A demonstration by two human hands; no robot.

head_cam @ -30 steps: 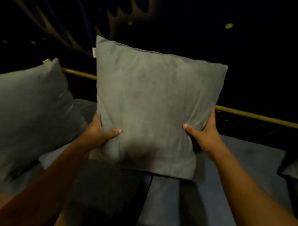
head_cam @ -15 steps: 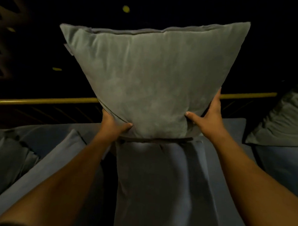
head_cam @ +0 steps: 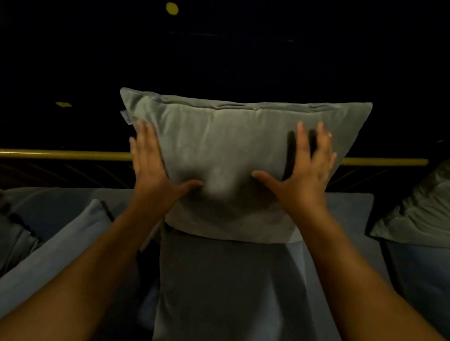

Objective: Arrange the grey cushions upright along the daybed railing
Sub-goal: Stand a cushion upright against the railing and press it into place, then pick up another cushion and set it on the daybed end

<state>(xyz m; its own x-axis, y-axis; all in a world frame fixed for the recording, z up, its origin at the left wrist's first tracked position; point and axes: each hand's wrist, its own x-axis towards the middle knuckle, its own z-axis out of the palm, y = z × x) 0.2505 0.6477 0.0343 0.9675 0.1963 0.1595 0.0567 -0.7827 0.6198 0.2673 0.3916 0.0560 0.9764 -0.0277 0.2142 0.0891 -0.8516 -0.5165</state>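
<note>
A grey square cushion [head_cam: 227,149] stands upright in the middle of the view, leaning back against the brass-coloured daybed railing [head_cam: 57,154]. My left hand [head_cam: 151,172] lies flat on its left side with fingers spread. My right hand [head_cam: 303,171] presses flat on its right side, fingers apart. Neither hand grips the fabric. Another grey cushion [head_cam: 423,212] leans at the right edge of the view. The railing behind the middle cushion is hidden.
The blue-grey daybed mattress [head_cam: 346,209] runs below the railing. A blue cushion [head_cam: 47,247] lies at the left and a dark grey one [head_cam: 1,243] at the far left. A dark shadow falls on the mattress before me. Beyond the railing all is dark.
The cushion went from held up in both hands to standing low against the railing. Both hands let go of its lower corners and now rest flat and open on its front.
</note>
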